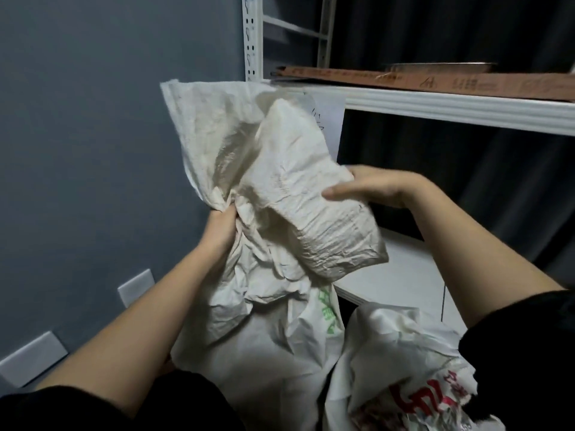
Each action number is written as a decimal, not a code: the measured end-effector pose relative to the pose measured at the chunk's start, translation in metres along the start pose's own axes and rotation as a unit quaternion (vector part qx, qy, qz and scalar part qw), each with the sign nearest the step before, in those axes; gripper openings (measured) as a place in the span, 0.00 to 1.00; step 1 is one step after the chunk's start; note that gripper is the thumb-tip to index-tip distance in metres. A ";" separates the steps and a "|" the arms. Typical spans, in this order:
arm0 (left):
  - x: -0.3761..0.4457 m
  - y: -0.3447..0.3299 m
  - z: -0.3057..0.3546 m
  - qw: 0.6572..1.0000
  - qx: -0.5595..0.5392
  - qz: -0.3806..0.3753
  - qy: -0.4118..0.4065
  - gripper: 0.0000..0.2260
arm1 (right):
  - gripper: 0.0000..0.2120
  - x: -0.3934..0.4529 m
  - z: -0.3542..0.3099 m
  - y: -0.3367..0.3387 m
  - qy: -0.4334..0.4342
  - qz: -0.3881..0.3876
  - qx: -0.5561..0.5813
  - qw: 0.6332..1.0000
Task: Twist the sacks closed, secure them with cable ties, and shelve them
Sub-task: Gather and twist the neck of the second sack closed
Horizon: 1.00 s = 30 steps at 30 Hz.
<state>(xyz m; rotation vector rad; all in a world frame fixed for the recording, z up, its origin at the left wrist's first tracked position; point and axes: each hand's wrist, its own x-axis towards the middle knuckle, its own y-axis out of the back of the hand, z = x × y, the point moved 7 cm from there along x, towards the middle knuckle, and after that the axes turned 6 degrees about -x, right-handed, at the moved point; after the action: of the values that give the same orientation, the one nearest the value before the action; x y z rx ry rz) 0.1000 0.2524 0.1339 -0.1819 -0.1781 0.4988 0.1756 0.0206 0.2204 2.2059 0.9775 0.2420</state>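
Sleeves: black cuffs (525, 362) at the bottom corners sit closest to my view, both forearms bare above them.
Second sack: white sack (401, 368) with red print, lower right, slumped just beside the one I am working on; its top is loose and crumpled.
Main sack: white woven sack (264, 331) with green print on its right side, standing between my forearms below the shelf edge.
Sack top: loose mouth fabric (249, 144) stands up in front of the white upright, with one folded flap hanging to the right.
Left hand: my left hand (219, 225) is curled tight round the gathered neck of the main sack, fabric bunched in the fist.
Right hand: my right hand (370, 188) grips the edge of the folded flap, thumb on the near face; the fingers go behind the cloth, where I cannot see them.
Rack: white metal shelf rail (466, 110) runs across the upper right, on a slotted upright (252, 42).
On the shelf: flat brown cardboard (435, 79) lies on the upper level.
Lower level: pale board (401, 269) shows behind the flap, under my right forearm.
Paper: white sheet (329, 119) with handwriting hangs from the rail, partly hidden by the sack top.
Wall: grey-blue wall (93, 150) on the left, with two pale wall plates (137, 287) low down.
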 end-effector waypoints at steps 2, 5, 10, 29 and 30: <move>-0.002 -0.004 -0.011 0.990 -0.103 -0.041 0.090 0.19 | 0.14 -0.001 0.020 0.001 -0.025 0.039 -0.017 0.999; -0.011 -0.011 -0.010 0.981 -0.095 -0.119 0.119 0.15 | 0.06 -0.004 0.024 0.016 0.011 0.164 0.065 0.984; -0.019 -0.025 0.005 0.971 0.142 -0.194 -0.004 0.25 | 0.12 -0.006 -0.013 0.046 0.085 0.329 -0.068 0.938; -0.022 -0.030 0.003 0.997 0.057 -0.017 -0.039 0.17 | 0.25 0.003 -0.085 0.037 0.169 0.259 -0.063 0.949; -0.020 -0.025 0.000 0.999 0.037 -0.005 -0.021 0.16 | 0.31 -0.001 -0.075 0.035 0.145 0.230 -0.062 0.960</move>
<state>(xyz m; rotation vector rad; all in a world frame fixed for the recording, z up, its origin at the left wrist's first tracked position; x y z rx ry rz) 0.0942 0.2205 0.1370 -0.0979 -0.2003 0.4988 0.1633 0.0431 0.2993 2.2936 0.5590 0.8360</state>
